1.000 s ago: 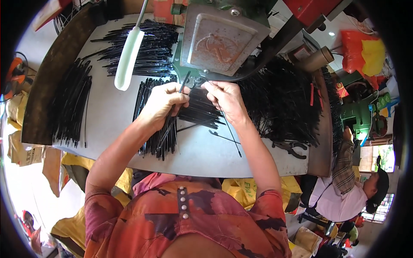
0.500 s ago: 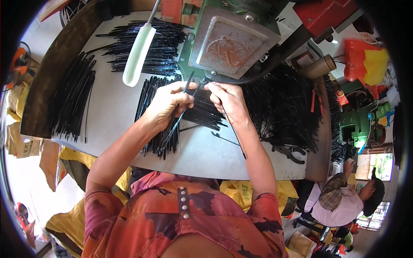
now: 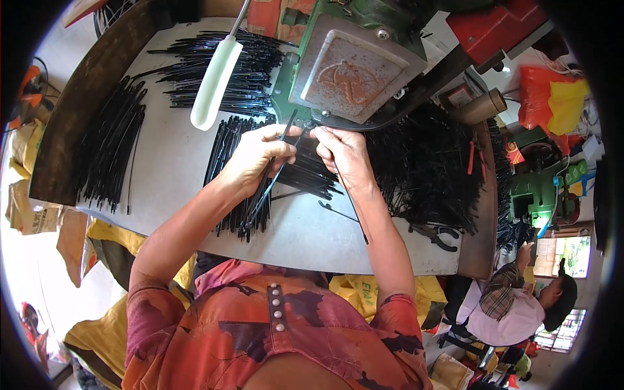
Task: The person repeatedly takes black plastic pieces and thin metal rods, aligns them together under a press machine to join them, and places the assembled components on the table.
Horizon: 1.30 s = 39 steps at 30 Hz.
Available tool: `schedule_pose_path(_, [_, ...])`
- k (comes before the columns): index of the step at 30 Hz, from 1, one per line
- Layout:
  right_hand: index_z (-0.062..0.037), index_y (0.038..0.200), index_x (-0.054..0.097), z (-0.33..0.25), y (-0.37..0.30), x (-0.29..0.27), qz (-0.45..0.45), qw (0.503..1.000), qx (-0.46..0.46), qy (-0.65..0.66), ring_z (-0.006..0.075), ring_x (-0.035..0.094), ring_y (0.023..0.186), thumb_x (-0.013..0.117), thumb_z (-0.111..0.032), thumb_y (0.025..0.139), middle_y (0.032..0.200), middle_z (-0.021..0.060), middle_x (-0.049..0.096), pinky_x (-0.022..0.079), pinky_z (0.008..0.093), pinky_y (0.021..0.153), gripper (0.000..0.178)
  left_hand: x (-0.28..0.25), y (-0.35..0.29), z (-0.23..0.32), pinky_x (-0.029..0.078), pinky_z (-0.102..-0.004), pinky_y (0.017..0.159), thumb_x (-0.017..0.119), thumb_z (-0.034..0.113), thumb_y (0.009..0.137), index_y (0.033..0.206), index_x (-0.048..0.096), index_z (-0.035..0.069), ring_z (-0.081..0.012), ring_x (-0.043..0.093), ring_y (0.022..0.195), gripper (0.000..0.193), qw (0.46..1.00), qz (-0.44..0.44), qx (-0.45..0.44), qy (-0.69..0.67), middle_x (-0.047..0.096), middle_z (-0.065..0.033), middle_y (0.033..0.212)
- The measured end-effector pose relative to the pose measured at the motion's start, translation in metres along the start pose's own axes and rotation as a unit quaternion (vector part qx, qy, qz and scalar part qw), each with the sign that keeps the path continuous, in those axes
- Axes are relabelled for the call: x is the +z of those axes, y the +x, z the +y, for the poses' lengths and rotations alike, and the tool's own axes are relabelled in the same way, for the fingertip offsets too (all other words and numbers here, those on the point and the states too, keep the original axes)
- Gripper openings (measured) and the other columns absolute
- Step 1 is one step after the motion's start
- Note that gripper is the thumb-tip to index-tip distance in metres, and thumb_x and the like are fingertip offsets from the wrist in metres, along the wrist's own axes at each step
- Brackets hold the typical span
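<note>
My left hand [image 3: 259, 159] is closed around a couple of thin black metal ribs [image 3: 290, 121], like umbrella ribs, slanting up past the thumb and down below the palm. Close beside it, my right hand [image 3: 348, 159] pinches another black rib [image 3: 355, 218], whose length trails down along my right forearm. Both sets of fingertips meet just below the head of a green machine [image 3: 284, 88]. The fingers hide the rib ends there. Under my left hand lies a bundle of black ribs [image 3: 221, 153], and more ribs [image 3: 305, 170] lie crosswise between my wrists.
Black ribs are piled at the left [image 3: 110, 156], the back [image 3: 221, 65] and the right [image 3: 422, 162] of the metal table [image 3: 292, 250]. A pale-handled lever [image 3: 216, 84] hangs at the upper left. Dark-handled pliers [image 3: 435, 237] lie near the right edge. A person [image 3: 510, 302] sits at far right.
The hands keep nearly the same place and grip, with the right hand's rib shifted very slightly. The view has moved a little. The person at far right has changed posture slightly.
</note>
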State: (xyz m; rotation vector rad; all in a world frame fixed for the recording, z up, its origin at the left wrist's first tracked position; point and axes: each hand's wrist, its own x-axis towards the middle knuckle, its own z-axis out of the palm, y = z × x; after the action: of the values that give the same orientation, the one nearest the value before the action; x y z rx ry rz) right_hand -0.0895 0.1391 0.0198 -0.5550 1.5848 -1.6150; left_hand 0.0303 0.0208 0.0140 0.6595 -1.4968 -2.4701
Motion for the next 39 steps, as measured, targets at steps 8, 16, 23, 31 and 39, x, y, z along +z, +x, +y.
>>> schedule_pose_path(8, [0.0000, 0.080, 0.056, 0.007, 0.001, 0.000, 0.008, 1.000, 0.004, 0.015, -0.0002, 0.032, 0.039, 0.054, -0.017, 0.081, 0.052, -0.0043, 0.044, 0.021, 0.0142, 0.034, 0.017, 0.000, 0.002, -0.003, 0.027, -0.0155, 0.038, 0.055, 0.004, 0.072, 0.104, 0.052, 0.003, -0.0035, 0.038, 0.042, 0.032, 1.000, -0.002, 0.002, 0.001, 0.053, -0.0034, 0.064])
schedule_pose_path(16, [0.0006, 0.081, 0.055, 0.003, -0.007, 0.000, -0.002, 0.996, 0.059, 0.062, 0.0016, 0.034, 0.039, 0.053, -0.017, 0.081, 0.057, -0.0010, 0.046, 0.023, 0.0154, 0.033, 0.018, -0.007, -0.001, -0.005, 0.029, -0.0163, 0.037, 0.058, 0.008, 0.076, 0.074, 0.053, 0.004, -0.0045, 0.041, 0.041, 0.006, 0.999, 0.000, 0.017, 0.047, 0.054, -0.0045, 0.060])
schedule_pose_path(23, [0.0014, 0.077, 0.052, 0.006, -0.006, 0.012, 0.013, 0.994, 0.025, 0.106, 0.0036, 0.039, 0.041, 0.052, -0.014, 0.083, 0.059, 0.0012, 0.047, 0.027, 0.0166, 0.034, 0.016, 0.000, 0.002, -0.010, 0.030, -0.0167, 0.037, 0.058, 0.010, 0.077, 0.069, 0.050, 0.006, -0.0053, 0.043, 0.042, 0.012, 1.000, -0.004, 0.007, 0.003, 0.055, -0.0033, 0.060])
schedule_pose_path(31, [0.0005, 0.074, 0.051, 0.012, 0.000, 0.017, 0.023, 0.994, -0.012, 0.103, 0.0041, 0.040, 0.040, 0.050, -0.014, 0.084, 0.059, 0.0022, 0.048, 0.029, 0.0166, 0.033, 0.018, 0.004, 0.010, -0.018, 0.031, -0.0169, 0.038, 0.058, 0.009, 0.077, 0.071, 0.051, 0.005, -0.0056, 0.043, 0.043, 0.010, 0.999, -0.007, 0.039, -0.006, 0.054, -0.0036, 0.060])
schedule_pose_path(39, [0.0016, 0.074, 0.051, 0.011, 0.000, 0.017, 0.026, 0.994, -0.006, 0.108, 0.0052, 0.041, 0.040, 0.049, -0.014, 0.083, 0.060, 0.0035, 0.049, 0.029, 0.0173, 0.033, 0.018, 0.006, 0.006, -0.011, 0.028, -0.0175, 0.037, 0.060, 0.006, 0.075, 0.072, 0.051, 0.005, -0.0049, 0.040, 0.041, 0.010, 0.997, 0.032, 0.064, 0.024, 0.054, -0.0034, 0.058])
